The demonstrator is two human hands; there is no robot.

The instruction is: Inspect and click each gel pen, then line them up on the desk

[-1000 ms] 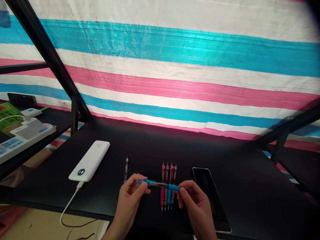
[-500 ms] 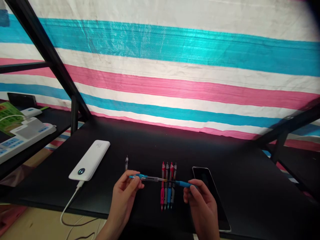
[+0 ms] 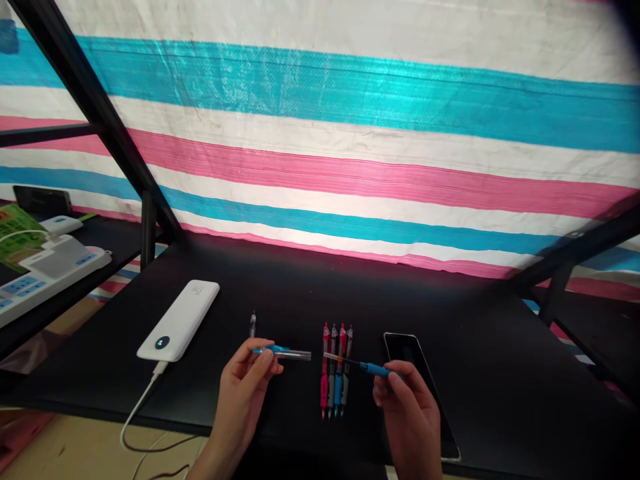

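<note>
As left hand (image 3: 250, 379) pinches, right hand (image 3: 411, 399) mirroring

Tarp (image 3: 360, 140) shines; dim tabletop (image 3: 295, 293) seems soft.

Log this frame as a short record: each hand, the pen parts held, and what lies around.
left hand: pinching a clear pen barrel with blue at its held end
right hand: holding a blue grip, refill protruding toward the barrel
pen parts: apart, visible gap
between hands, on table: four pens side by side
beyond left hand: lone pen, partly hidden
far left: white power bank, cable attached
right: phone, screen dark
</note>
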